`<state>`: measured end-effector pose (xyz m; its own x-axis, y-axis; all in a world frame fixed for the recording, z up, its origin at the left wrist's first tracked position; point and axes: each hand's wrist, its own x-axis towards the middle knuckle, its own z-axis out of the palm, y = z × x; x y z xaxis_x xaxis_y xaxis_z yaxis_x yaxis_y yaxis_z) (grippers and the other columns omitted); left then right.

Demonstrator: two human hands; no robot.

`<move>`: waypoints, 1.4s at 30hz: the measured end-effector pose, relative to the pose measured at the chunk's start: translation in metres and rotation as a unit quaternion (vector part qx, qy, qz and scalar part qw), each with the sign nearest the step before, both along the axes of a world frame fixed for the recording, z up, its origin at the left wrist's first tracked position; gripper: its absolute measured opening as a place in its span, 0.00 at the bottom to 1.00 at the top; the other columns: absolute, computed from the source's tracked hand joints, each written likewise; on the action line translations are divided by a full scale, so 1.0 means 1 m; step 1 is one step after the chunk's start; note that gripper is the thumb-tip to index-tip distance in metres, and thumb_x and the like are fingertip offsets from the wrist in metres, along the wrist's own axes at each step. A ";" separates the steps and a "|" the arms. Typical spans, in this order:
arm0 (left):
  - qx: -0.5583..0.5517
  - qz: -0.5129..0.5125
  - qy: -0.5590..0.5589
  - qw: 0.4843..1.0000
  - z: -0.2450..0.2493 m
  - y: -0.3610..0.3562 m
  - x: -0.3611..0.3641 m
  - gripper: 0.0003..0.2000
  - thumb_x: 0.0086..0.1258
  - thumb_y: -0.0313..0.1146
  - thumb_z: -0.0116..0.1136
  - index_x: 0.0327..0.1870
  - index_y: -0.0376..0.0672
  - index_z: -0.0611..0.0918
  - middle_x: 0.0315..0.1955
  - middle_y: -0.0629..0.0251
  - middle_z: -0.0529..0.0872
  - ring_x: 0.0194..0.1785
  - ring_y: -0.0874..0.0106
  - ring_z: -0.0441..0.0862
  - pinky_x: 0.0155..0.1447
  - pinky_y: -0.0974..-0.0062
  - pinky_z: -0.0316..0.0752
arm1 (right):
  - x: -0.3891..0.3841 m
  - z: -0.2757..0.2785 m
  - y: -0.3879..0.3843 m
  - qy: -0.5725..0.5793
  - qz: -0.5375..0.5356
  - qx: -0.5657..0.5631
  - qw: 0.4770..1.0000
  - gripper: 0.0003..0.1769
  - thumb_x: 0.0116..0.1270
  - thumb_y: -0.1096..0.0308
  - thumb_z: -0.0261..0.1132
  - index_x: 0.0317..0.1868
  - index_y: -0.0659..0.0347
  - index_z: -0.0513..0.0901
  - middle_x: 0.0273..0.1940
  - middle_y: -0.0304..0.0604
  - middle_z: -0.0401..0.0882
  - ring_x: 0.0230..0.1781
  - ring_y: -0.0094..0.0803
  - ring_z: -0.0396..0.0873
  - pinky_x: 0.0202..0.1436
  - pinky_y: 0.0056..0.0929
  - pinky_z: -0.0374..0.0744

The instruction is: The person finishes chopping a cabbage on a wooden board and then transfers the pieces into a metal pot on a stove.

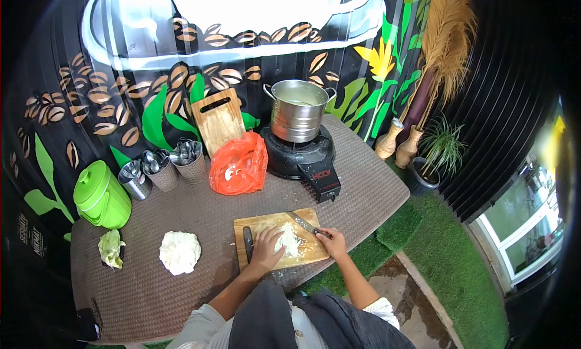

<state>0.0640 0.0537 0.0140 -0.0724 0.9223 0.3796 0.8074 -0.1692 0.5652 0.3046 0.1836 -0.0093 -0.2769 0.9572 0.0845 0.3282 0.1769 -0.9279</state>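
A wooden cutting board (245, 219) lies near the front edge of the table, with finely chopped white pieces (292, 243) heaped on it. My left hand (266, 247) rests flat on the board at the left side of the heap, fingers stretched out and holding nothing visible. At the right, my right hand (333, 242) is closed round the handle of a knife (301, 221). Its blade points up and left across the board's far side, beyond the chopped pieces. The board's dark handle slot (248, 243) shows left of my left hand.
Left of the board are a white lumpy mass (180, 253) and a leafy green piece (111, 249). Behind stand a lidded green bucket (103, 195), cutlery cups (163, 170), a red plastic bag (239, 164), an upright board (218, 122), and a metal pot (296, 116) on a black stove (302, 155).
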 end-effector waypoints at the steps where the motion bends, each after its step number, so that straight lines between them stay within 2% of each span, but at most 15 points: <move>1: 0.001 -0.001 0.002 1.000 -0.001 -0.002 0.000 0.22 0.67 0.39 0.64 0.61 0.45 0.80 0.68 0.57 0.73 0.75 0.51 0.63 0.77 0.41 0.50 | -0.002 0.004 -0.004 -0.015 0.000 0.007 1.000 0.16 0.61 0.67 0.75 0.49 0.62 0.89 0.38 0.43 0.85 0.39 0.30 0.83 0.46 0.28 0.79; 2: 0.011 -0.008 0.019 1.000 0.000 -0.004 0.000 0.20 0.68 0.39 0.64 0.60 0.47 0.81 0.68 0.58 0.73 0.74 0.51 0.63 0.78 0.41 0.50 | -0.004 0.007 -0.009 -0.014 -0.001 0.008 1.000 0.16 0.61 0.67 0.75 0.49 0.62 0.89 0.38 0.43 0.85 0.39 0.30 0.83 0.46 0.28 0.79; 4: 0.022 -0.016 0.037 0.999 -0.001 -0.007 -0.002 0.18 0.68 0.39 0.63 0.58 0.49 0.83 0.67 0.59 0.73 0.74 0.51 0.63 0.78 0.40 0.49 | -0.005 0.005 -0.019 -0.015 -0.022 0.083 0.996 0.16 0.60 0.67 0.76 0.48 0.60 0.89 0.35 0.40 0.82 0.36 0.29 0.79 0.43 0.28 0.76; 6: 0.034 -0.015 0.023 0.999 -0.003 -0.009 -0.003 0.15 0.69 0.38 0.62 0.55 0.49 0.84 0.67 0.59 0.73 0.74 0.49 0.63 0.77 0.39 0.49 | -0.002 0.007 -0.029 -0.004 -0.029 0.087 0.996 0.16 0.60 0.67 0.76 0.48 0.60 0.89 0.35 0.41 0.83 0.36 0.29 0.79 0.42 0.28 0.76; 10: 0.025 -0.013 0.012 1.000 -0.005 -0.013 -0.005 0.14 0.71 0.35 0.60 0.56 0.48 0.83 0.68 0.56 0.73 0.75 0.47 0.61 0.78 0.38 0.48 | 0.009 0.019 -0.058 0.013 -0.058 0.086 0.994 0.15 0.61 0.69 0.74 0.49 0.61 0.89 0.35 0.42 0.83 0.35 0.30 0.78 0.42 0.27 0.76; 14: 0.044 -0.015 0.026 0.999 -0.001 -0.012 -0.003 0.14 0.70 0.37 0.61 0.55 0.50 0.84 0.67 0.56 0.72 0.75 0.48 0.62 0.77 0.38 0.49 | 0.019 0.039 -0.094 0.003 -0.058 0.126 0.990 0.15 0.60 0.72 0.74 0.49 0.61 0.89 0.32 0.40 0.80 0.32 0.28 0.75 0.39 0.26 0.74; 18: 0.046 -0.031 0.074 0.996 0.002 -0.008 -0.005 0.14 0.69 0.37 0.61 0.54 0.52 0.84 0.66 0.58 0.72 0.74 0.50 0.62 0.77 0.39 0.50 | 0.033 0.029 -0.116 0.005 -0.078 0.136 0.988 0.15 0.59 0.74 0.75 0.48 0.61 0.89 0.33 0.40 0.81 0.30 0.27 0.75 0.35 0.25 0.73; 22: 0.039 -0.038 0.076 0.996 0.001 -0.005 -0.010 0.13 0.69 0.36 0.61 0.53 0.51 0.84 0.66 0.59 0.73 0.75 0.51 0.62 0.77 0.39 0.50 | 0.040 0.028 -0.130 -0.002 -0.085 0.124 0.989 0.15 0.59 0.74 0.75 0.48 0.62 0.89 0.34 0.41 0.82 0.30 0.27 0.75 0.35 0.25 0.73; 25: 0.043 -0.031 0.076 0.996 0.000 -0.004 -0.014 0.11 0.68 0.35 0.61 0.50 0.49 0.84 0.65 0.59 0.73 0.75 0.52 0.62 0.77 0.38 0.50 | 0.034 0.042 -0.148 0.000 -0.032 0.121 0.992 0.15 0.59 0.75 0.75 0.48 0.63 0.88 0.35 0.43 0.82 0.31 0.29 0.77 0.36 0.26 0.74; 27: 0.049 -0.021 0.077 0.996 0.000 -0.005 -0.016 0.10 0.68 0.34 0.61 0.48 0.47 0.84 0.65 0.59 0.74 0.75 0.52 0.62 0.77 0.39 0.51 | 0.033 0.044 -0.153 -0.069 0.009 0.168 0.983 0.14 0.60 0.72 0.74 0.48 0.59 0.89 0.35 0.44 0.81 0.35 0.37 0.80 0.37 0.31 0.77; 28: 0.048 -0.019 0.076 0.996 0.000 -0.006 -0.016 0.10 0.68 0.34 0.61 0.48 0.47 0.84 0.65 0.59 0.74 0.75 0.52 0.62 0.77 0.39 0.51 | 0.033 0.045 -0.153 -0.082 0.021 0.211 0.974 0.16 0.59 0.75 0.74 0.49 0.62 0.88 0.34 0.44 0.80 0.34 0.35 0.79 0.35 0.29 0.75; 34: 0.049 -0.012 0.072 0.996 0.000 -0.007 -0.014 0.10 0.68 0.33 0.60 0.48 0.46 0.84 0.64 0.59 0.74 0.74 0.51 0.63 0.77 0.39 0.51 | 0.030 0.049 -0.148 -0.094 0.019 0.164 0.982 0.17 0.61 0.76 0.73 0.51 0.58 0.88 0.36 0.43 0.79 0.31 0.33 0.79 0.33 0.29 0.77; 38: 0.046 -0.008 0.056 0.997 -0.002 -0.008 -0.016 0.11 0.69 0.35 0.60 0.50 0.46 0.84 0.64 0.59 0.75 0.74 0.51 0.63 0.78 0.41 0.50 | 0.026 0.050 -0.143 -0.100 0.011 0.171 0.980 0.17 0.61 0.77 0.72 0.52 0.57 0.87 0.37 0.43 0.79 0.29 0.31 0.78 0.31 0.27 0.76; 40: 0.043 -0.005 0.059 0.997 -0.006 -0.006 -0.017 0.11 0.70 0.35 0.60 0.51 0.46 0.84 0.64 0.59 0.75 0.74 0.51 0.63 0.78 0.42 0.49 | 0.028 0.048 -0.142 -0.111 0.010 0.174 0.978 0.16 0.64 0.72 0.70 0.53 0.53 0.87 0.38 0.42 0.81 0.28 0.34 0.81 0.32 0.29 0.80; 42: 0.034 -0.013 0.062 0.997 -0.009 -0.005 -0.017 0.12 0.70 0.36 0.60 0.51 0.46 0.84 0.65 0.60 0.75 0.75 0.51 0.62 0.78 0.40 0.49 | 0.029 0.048 -0.144 -0.104 0.010 0.166 0.981 0.16 0.64 0.72 0.70 0.53 0.53 0.87 0.39 0.42 0.81 0.28 0.33 0.81 0.32 0.28 0.80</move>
